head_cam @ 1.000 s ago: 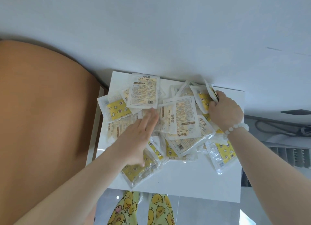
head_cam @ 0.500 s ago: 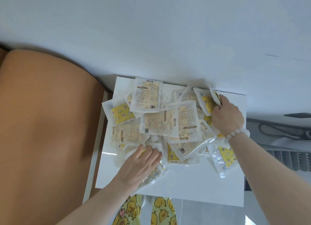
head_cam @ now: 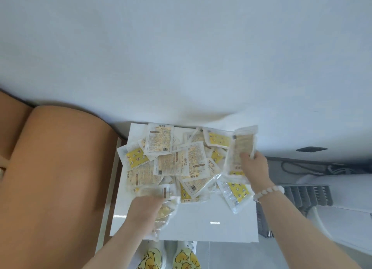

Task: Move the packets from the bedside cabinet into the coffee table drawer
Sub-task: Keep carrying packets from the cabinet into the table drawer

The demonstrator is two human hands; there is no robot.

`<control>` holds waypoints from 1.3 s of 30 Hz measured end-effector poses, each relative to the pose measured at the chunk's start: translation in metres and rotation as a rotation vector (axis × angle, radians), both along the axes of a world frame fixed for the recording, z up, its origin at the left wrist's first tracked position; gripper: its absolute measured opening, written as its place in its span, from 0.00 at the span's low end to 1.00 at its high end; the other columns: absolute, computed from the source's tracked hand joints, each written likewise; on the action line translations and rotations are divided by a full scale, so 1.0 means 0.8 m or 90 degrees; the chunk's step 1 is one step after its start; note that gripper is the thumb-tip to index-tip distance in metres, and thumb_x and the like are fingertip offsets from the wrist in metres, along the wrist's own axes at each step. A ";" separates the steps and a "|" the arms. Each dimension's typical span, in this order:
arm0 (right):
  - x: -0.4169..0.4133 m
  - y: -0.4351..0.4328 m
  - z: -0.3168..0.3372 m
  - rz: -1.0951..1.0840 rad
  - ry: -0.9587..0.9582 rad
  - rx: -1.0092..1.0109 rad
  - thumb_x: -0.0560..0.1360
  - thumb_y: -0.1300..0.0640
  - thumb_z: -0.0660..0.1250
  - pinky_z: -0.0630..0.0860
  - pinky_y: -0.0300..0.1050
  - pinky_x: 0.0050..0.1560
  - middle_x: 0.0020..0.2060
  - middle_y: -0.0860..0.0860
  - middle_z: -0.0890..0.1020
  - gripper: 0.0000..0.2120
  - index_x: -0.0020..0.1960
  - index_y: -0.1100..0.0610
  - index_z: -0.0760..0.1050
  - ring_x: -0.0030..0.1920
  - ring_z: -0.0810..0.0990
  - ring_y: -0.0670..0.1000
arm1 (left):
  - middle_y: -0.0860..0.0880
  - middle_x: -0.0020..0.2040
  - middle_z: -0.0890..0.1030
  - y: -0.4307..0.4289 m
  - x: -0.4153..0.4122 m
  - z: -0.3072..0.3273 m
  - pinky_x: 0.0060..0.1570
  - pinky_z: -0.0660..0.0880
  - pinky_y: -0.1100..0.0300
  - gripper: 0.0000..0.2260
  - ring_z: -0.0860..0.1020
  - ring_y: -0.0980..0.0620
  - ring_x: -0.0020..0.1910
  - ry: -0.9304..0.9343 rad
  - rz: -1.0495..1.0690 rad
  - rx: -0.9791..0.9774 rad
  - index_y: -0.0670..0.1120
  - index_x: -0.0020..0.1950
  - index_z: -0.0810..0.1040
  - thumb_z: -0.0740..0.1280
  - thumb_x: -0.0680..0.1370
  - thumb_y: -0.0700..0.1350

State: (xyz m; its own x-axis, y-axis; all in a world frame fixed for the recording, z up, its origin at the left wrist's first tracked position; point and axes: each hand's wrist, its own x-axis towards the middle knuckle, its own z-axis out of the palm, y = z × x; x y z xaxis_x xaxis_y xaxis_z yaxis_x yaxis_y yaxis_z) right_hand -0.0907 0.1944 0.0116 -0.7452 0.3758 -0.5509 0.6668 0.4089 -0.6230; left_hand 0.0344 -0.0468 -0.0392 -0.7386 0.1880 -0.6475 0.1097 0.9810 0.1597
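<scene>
White plastic packets [head_cam: 175, 164], some faced with yellow print, lie in a loose overlapping heap on the glossy top of the bedside cabinet [head_cam: 201, 224]. A tan padded headboard [head_cam: 56, 178] is to its left and a pale wall [head_cam: 181, 47] behind.

**Progress.** The task appears to be at its first stage, gathering. Nearly the whole heap rests on the cabinet top, and no packet can be shown to have reached the coffee table drawer, which is out of view. Lifting, carrying and depositing all remain.

**Hands.**
- The right hand [head_cam: 255, 168], which wears a pale bead bracelet [head_cam: 265, 191], pinches the raised packet [head_cam: 241, 148] by its lower half. It holds the packet upright above the right edge of the heap. Whether a second packet lies behind it cannot be told.
- The left hand [head_cam: 145, 210], blurred by motion, looks curled round a bunched packet [head_cam: 165, 210] at the near left of the heap, close to the cabinet's front edge.

**Change from the earlier frames.**
- Half a second ago the right hand was sunk low among the packets at the heap's right side. It has since lifted its catch clear.
- The left hand then lay flatter on the near-left packets. It has now closed and drawn back toward the person.
- The middle of the heap is undisturbed.
</scene>
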 end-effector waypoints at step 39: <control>0.226 0.114 0.280 -0.560 0.196 -0.407 0.76 0.65 0.65 0.79 0.56 0.51 0.49 0.58 0.83 0.11 0.58 0.61 0.76 0.48 0.83 0.58 | 0.48 0.44 0.82 0.226 -0.112 0.365 0.37 0.75 0.60 0.09 0.81 0.50 0.43 -0.238 0.205 0.624 0.45 0.47 0.79 0.74 0.71 0.46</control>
